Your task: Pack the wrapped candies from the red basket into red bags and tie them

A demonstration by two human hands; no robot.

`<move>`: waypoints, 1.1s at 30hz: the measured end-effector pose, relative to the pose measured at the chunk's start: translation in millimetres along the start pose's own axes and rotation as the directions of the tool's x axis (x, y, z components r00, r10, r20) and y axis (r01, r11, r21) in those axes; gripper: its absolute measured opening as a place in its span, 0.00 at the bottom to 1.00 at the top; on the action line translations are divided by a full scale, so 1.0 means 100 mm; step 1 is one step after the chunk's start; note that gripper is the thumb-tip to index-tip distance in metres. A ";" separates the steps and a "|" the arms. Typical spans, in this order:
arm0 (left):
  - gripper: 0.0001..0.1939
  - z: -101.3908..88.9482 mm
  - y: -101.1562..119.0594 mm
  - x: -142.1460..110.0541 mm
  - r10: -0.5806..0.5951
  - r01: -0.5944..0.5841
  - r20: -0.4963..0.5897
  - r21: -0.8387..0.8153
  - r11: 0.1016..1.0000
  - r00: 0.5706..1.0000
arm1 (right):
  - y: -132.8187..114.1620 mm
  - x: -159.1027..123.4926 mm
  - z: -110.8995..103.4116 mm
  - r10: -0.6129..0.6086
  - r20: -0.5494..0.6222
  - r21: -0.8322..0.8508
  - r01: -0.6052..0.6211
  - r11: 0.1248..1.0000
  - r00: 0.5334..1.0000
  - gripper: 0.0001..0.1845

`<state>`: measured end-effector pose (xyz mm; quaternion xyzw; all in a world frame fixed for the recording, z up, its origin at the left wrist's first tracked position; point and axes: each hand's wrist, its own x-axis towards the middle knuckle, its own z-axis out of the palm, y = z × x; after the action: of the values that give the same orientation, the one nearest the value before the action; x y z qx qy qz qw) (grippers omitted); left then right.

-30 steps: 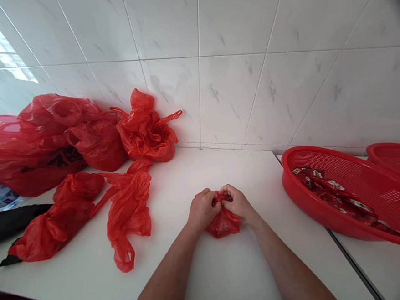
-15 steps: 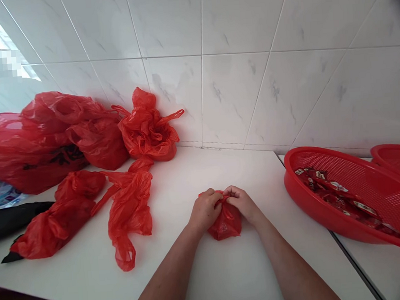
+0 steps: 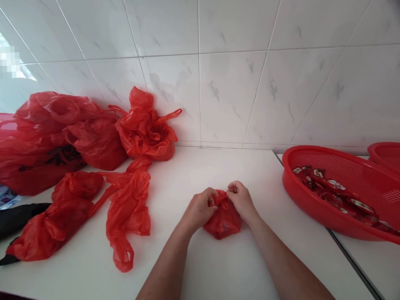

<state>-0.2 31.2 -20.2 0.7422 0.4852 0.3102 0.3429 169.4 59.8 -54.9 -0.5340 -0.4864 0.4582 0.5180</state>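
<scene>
Small red bag: The small red bag (image 3: 222, 224) is sitting on the white table (image 3: 191, 173), between the person's two hands, its body filled out and its top gathered.
Left hand: The left hand (image 3: 201, 207) is closing thumb and bent fingers on the left side of the gathered neck.
Right hand: The right hand (image 3: 242, 200) is pinching the top's right side, fingertips nearly together.
Progress: The gathering is looking done; whether a knot is sitting in the plastic is too small to tell. With both hands gripping, work at the neck is apparently continuing, and letting go is remaining.
Left of table: Larger red bags (image 3: 44, 133) are leaning near the tiled wall (image 3: 164, 29), a limp red bag (image 3: 129, 210) lying before them.
Right of table: A red basket (image 3: 368, 165) is holding wrapped packets (image 3: 336, 186).
</scene>
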 end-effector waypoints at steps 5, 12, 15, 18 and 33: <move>0.11 -0.12 -0.05 -0.02 -0.009 0.027 0.148 -0.122 0.992 0.989 | 0.02 -0.01 0.04 -0.085 -0.054 -0.086 0.080 0.993 0.995 0.05; 0.20 -0.03 -0.03 0.00 0.051 -0.046 -0.084 0.065 0.997 0.995 | 0.02 0.02 -0.13 -0.070 0.041 -0.001 0.070 0.998 0.997 0.10; 0.38 0.07 -0.01 0.01 0.132 -0.095 -0.134 0.256 0.962 0.982 | 0.04 0.03 -0.17 -0.056 0.055 0.047 0.053 0.997 0.997 0.13; 0.39 0.14 -0.05 0.02 0.057 -0.047 -0.033 0.257 0.965 0.998 | 0.10 0.05 -0.17 -0.023 0.041 0.042 0.022 0.999 0.999 0.14; 0.05 -0.85 -0.19 -0.15 -0.295 0.255 -0.724 -0.169 0.952 0.624 | 0.21 0.13 -0.22 0.080 -0.012 -0.031 -0.080 0.996 0.997 0.19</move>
<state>-82.8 40.7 11.1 0.4600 0.6818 0.5402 0.1777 194.0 70.9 -74.6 -0.5636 -0.4690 0.4679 0.4934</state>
